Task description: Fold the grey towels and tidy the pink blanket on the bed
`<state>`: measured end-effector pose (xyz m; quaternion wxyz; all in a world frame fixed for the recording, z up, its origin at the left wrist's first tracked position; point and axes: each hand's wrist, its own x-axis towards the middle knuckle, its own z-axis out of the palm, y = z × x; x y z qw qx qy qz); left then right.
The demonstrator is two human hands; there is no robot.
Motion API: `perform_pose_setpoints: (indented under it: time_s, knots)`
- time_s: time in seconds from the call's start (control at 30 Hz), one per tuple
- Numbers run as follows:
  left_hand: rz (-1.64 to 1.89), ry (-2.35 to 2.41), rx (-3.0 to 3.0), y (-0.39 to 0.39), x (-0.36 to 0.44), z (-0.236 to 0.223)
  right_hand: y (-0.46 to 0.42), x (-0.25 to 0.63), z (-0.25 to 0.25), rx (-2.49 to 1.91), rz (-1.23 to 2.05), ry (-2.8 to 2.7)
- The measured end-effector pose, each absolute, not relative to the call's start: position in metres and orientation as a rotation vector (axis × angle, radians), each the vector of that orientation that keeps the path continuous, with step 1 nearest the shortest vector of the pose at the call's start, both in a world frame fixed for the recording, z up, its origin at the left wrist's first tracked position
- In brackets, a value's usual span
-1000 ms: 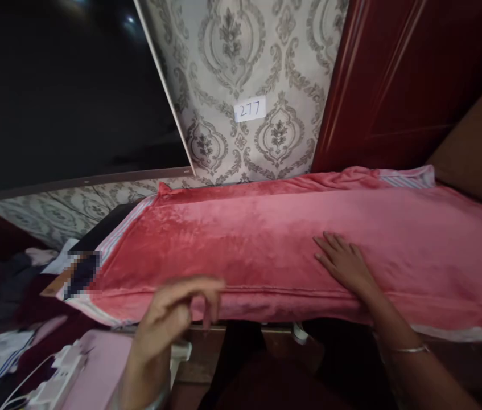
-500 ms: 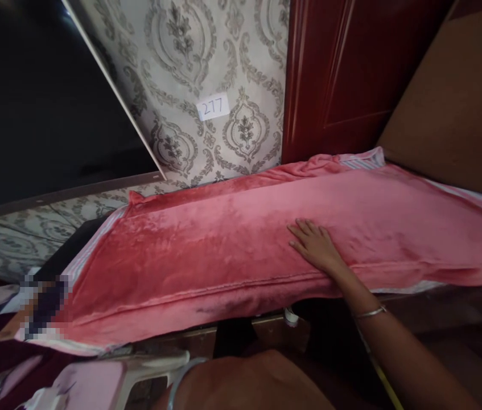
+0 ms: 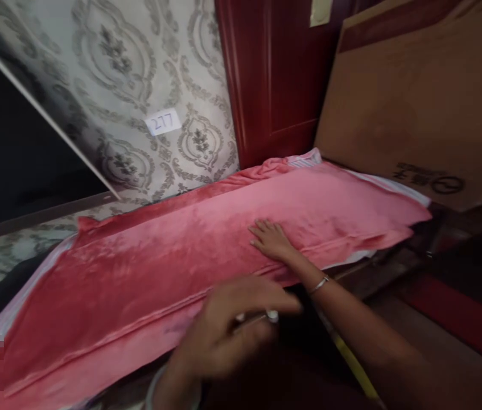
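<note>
A long pink plush blanket (image 3: 172, 267) lies spread over a low surface, with a striped edge at its far end. My right hand (image 3: 271, 240) rests flat on it, palm down and fingers stretched out; a thin bangle sits on that wrist. My left hand (image 3: 227, 333) hovers blurred in the foreground over the blanket's near edge. Its fingers are curled round a thin item with a white tip (image 3: 271, 315) that I cannot make out.
Patterned wallpaper with a small paper label (image 3: 163, 122) rises behind the blanket. A dark red door (image 3: 275, 74) stands beside it, and a large cardboard sheet (image 3: 415, 114) leans at the right. A dark panel (image 3: 10, 159) fills the left. A yellow strip (image 3: 351, 367) runs under my right forearm.
The view has swung right, bringing the cardboard and the blanket's far end into sight. My left hand dropped out of view, then came back up with something thin. My right hand stays flat on the blanket.
</note>
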<state>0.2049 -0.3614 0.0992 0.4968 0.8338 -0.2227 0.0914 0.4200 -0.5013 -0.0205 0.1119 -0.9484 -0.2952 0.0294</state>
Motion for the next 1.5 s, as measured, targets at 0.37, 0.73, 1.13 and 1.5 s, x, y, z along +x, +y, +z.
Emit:
perform_pose_setpoints:
  time_s: [0.37,0.73,1.13,1.5]
  knots:
    - [0.208,0.055,3.054,-0.318,0.335,-0.016,-0.58,0.415,-0.027,-2.885,-0.046,-0.312]
    - [0.137,0.064,3.21,-0.317,0.339,-0.023,-0.648,0.447,-0.022,-2.97,-0.173,0.011]
    - [0.215,0.016,3.222,-0.308,0.344,-0.034,-0.696,0.481,-0.026,-2.928,-0.363,0.282]
    - [0.232,0.012,3.241,-0.304,0.345,-0.039,-0.735,0.505,-0.047,-2.888,-0.283,0.516]
